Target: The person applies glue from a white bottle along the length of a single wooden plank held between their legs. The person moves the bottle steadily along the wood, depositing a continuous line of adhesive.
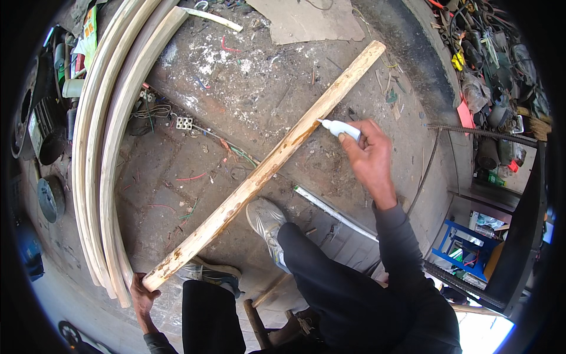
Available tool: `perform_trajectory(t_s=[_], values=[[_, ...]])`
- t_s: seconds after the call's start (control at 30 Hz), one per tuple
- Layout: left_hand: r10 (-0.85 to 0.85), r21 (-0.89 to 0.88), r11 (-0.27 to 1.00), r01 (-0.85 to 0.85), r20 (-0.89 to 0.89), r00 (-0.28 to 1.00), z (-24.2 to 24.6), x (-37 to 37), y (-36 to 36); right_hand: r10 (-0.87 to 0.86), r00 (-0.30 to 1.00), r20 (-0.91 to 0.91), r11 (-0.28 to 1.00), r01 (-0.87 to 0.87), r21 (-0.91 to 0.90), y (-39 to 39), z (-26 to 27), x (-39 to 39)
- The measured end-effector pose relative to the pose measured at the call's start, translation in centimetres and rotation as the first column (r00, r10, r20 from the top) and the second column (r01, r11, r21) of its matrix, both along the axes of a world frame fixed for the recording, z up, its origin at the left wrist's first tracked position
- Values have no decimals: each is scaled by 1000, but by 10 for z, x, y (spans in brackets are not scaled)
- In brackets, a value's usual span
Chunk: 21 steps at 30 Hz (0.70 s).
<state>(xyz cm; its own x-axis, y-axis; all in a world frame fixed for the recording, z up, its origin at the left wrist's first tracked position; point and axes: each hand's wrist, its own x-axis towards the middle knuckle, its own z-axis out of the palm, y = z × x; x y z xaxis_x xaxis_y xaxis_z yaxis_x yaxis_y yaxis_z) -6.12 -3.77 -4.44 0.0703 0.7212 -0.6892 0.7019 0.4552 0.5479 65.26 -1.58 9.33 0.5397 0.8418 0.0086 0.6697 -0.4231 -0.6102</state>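
A long, pale wooden pole point(247, 188) with brown patches runs diagonally across the view, from lower left to upper right. My left hand point(143, 294) grips its near end. In my right hand point(371, 152) is a small white squeeze bottle point(342, 128) with a narrow nozzle. The nozzle tip is at the pole's edge, past its middle, beside a dark, wet-looking streak point(305, 131). Whether the tip touches the wood I cannot tell.
Several pale wooden poles point(116, 146) lie together on the left. A terminal block point(184, 123) and wire scraps litter the floor. A white tube point(336, 212) lies by my shoe point(265, 217). Cardboard point(314, 22) is at the top, and shelves of parts point(491, 66) stand on the right.
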Motion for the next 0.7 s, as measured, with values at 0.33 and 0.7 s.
perform_trajectory(t_s=[0.33, 0.7], values=[[-9, 10, 1000, 9, -9, 1000, -3, -6, -2, 22, 1000, -10, 999, -22, -29, 2, 7, -3], [-29, 13, 999, 29, -26, 999, 0, -1, 0, 46, 999, -16, 998, -47, -48, -2, 6, -8]])
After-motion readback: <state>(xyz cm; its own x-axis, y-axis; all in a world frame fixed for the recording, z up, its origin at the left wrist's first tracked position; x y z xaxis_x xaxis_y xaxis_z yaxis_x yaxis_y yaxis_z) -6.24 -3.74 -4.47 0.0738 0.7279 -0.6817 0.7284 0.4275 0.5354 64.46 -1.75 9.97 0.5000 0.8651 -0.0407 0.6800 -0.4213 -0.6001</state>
